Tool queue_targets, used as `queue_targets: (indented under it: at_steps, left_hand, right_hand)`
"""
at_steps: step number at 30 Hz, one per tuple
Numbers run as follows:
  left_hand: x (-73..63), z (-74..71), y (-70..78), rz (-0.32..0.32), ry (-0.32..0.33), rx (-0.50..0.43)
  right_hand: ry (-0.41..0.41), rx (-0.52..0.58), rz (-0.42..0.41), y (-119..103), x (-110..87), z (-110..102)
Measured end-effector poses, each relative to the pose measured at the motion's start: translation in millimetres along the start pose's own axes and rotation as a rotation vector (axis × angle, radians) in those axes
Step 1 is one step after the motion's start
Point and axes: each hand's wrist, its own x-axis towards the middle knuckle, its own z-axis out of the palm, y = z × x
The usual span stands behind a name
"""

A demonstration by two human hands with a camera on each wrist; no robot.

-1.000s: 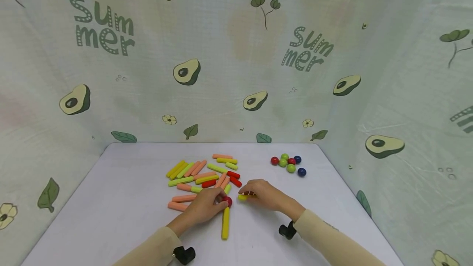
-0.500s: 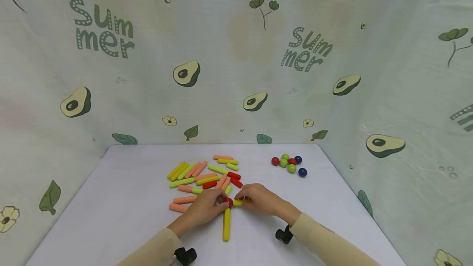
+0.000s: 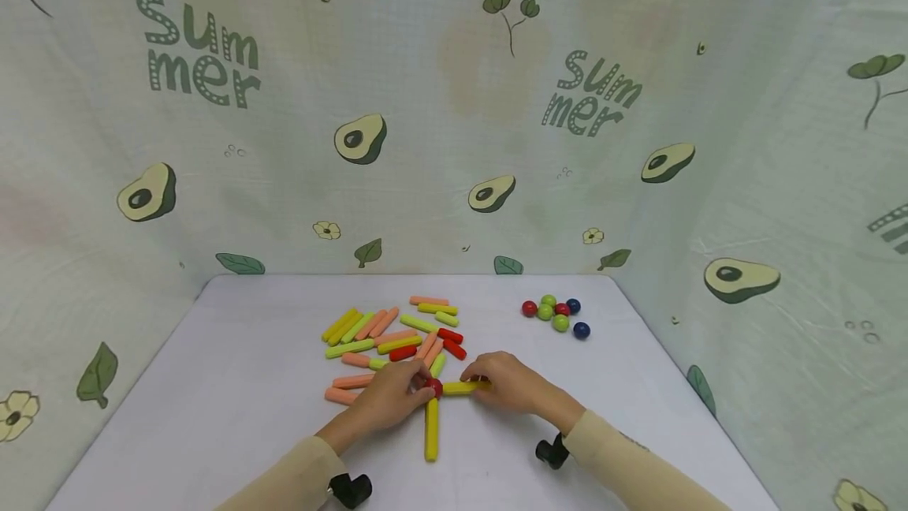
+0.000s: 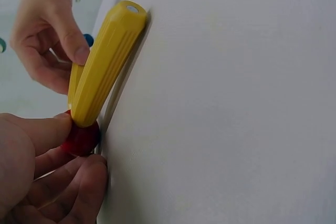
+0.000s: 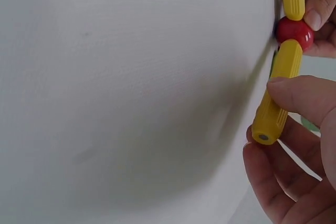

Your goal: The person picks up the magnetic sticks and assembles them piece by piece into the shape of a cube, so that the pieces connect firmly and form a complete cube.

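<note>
With thumb and fingers my left hand (image 3: 392,394) pinches a red ball (image 3: 434,388). One ridged yellow rod (image 3: 431,434) joins the ball and points toward me; the left wrist view shows this rod (image 4: 109,64) up close, with a grey metal disc in its end. My right hand (image 3: 516,386) pinches a second yellow rod (image 3: 457,389) near its outer end. This rod's inner end touches the ball's right side, so the two rods stand roughly at a right angle. The right wrist view has the thumb on the held rod (image 5: 278,98) beside the red ball (image 5: 294,31).
Several orange, yellow, lime and red rods (image 3: 397,336) lie loose behind and left of my left hand, some partly hidden by it. A cluster of red, green and blue balls (image 3: 553,312) sits at the back right. A printed cloth (image 3: 426,101) rises behind the white table (image 3: 213,353).
My right hand has moved the second yellow rod left against the red ball, then its fingers shifted right along the rod. The left hand has kept its grip on the ball.
</note>
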Motion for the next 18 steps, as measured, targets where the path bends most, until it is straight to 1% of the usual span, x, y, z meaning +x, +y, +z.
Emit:
queue_targets:
  at_steps: [3, 8, 13, 18]
  left_hand:
    - [-0.9, -2.7, -0.3, 0.015, 0.001, 0.018]
    - [-1.6, -4.2, 3.0, 0.040, -0.001, 0.060]
    - [-2.4, -4.3, 7.9, 0.033, -0.011, 0.076]
    - [-2.8, -4.0, 8.8, 0.032, -0.030, 0.104]
  right_hand:
    - [0.010, -0.005, 0.008, 3.6, -1.4, -0.1]
    - [-0.001, 0.010, -0.007, 6.3, -1.8, 2.0]
    - [0.011, 0.010, -0.047, 4.8, -0.6, 2.5]
    - [0.012, 0.026, -0.069, 1.9, 2.0, 3.6]
